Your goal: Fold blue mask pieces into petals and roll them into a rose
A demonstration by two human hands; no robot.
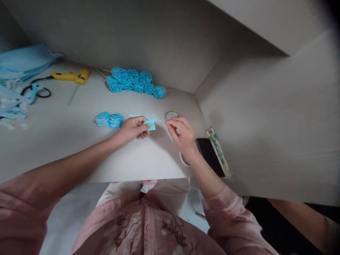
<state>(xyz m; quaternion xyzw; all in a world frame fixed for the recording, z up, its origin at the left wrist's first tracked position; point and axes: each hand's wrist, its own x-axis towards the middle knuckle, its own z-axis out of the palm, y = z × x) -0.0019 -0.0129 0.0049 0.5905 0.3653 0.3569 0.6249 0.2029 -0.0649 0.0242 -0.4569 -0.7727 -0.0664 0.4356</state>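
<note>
My left hand [135,127] is closed, with thumb and fingers pinching a small folded piece of light blue sheet [151,125]. To its right, my right hand [182,131] pinches a thin pale strand [161,121], whose kind is too small to tell. Pale blue strips [134,115] lie on the table just behind the left hand. Left of that hand sit two bundles of folded blue pieces [109,120]. A thin metal-looking ring [171,114] lies behind the right hand, and a white roll [183,160] is partly hidden by the right wrist.
Blue rosette flowers [132,80] on sticks lie along the back wall. A yellow glue gun [71,76] with a black cord, stacked blue sheets [25,63] and scraps [13,102] are at left. A phone [209,156] and wrapped chopsticks [219,152] lie at right. Another person's arm shows lower right.
</note>
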